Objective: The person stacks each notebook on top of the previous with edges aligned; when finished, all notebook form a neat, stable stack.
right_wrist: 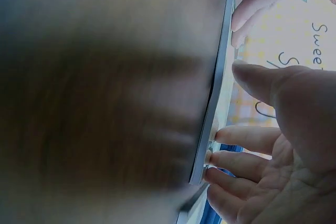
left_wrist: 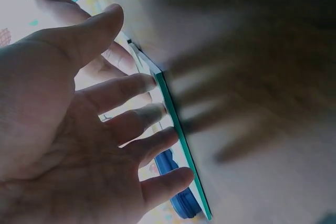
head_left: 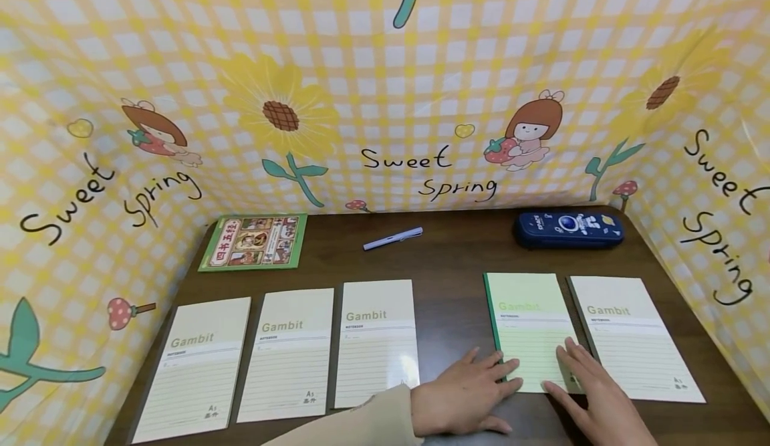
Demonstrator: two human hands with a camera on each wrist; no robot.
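A green-tinted Gambit notebook with a green spine lies flat on the table. My left hand reaches to its lower left side, and in the left wrist view the spread fingertips meet the green spine. My right hand is at its lower right, with fingertips resting on the cover near the corner. In the right wrist view those fingers are extended along the notebook's edge. Neither hand's fingers are curled round anything. Just right of it lies a white Gambit notebook, close to the right fingers.
Left of the hands lie three more white Gambit notebooks in a row. Behind them are a picture book, a lavender pen and a dark blue pencil case. Checked cloth encloses the dark table's back and sides.
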